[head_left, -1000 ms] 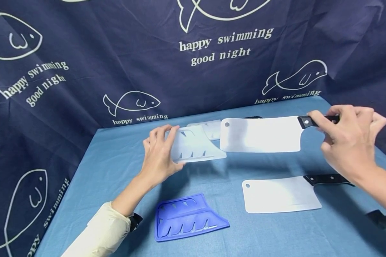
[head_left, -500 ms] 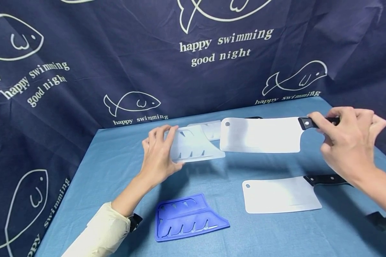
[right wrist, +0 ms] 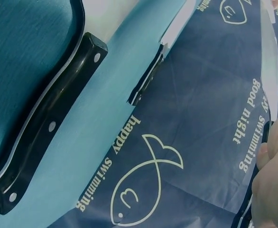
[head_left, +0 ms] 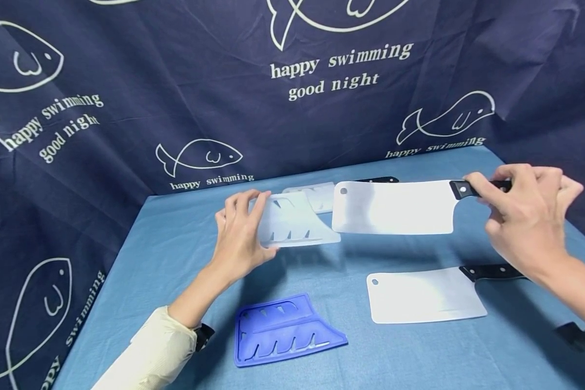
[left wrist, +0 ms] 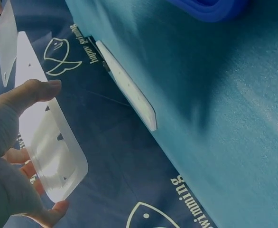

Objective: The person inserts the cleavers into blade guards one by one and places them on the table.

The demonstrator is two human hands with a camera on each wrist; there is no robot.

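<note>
My left hand [head_left: 241, 233] grips a translucent white blade cover [head_left: 297, 219] by its left end, thumb below and fingers above, held up off the table. In my right hand [head_left: 528, 216] is the black handle of a cleaver [head_left: 395, 208], its broad blade pointing left. The blade's tip comes close to the cover's open right end; whether they touch I cannot tell. From the left wrist view, the cover [left wrist: 58, 147] stands on edge between thumb and fingers. In the right wrist view my right hand [right wrist: 274, 175] wraps the handle, partly cut off.
A second cleaver [head_left: 424, 295] lies on the blue cloth [head_left: 175, 303] at front right. The blue blade cover [head_left: 287, 331] lies at front centre. Behind the held things are another translucent cover [head_left: 319, 196] and a black handle [head_left: 382, 180]. A dark fish-print curtain [head_left: 200, 81] hangs behind.
The right hand and its cleaver have shifted very slightly left and down, showing more of the black handle behind. The left hand with its cover stays nearly still.
</note>
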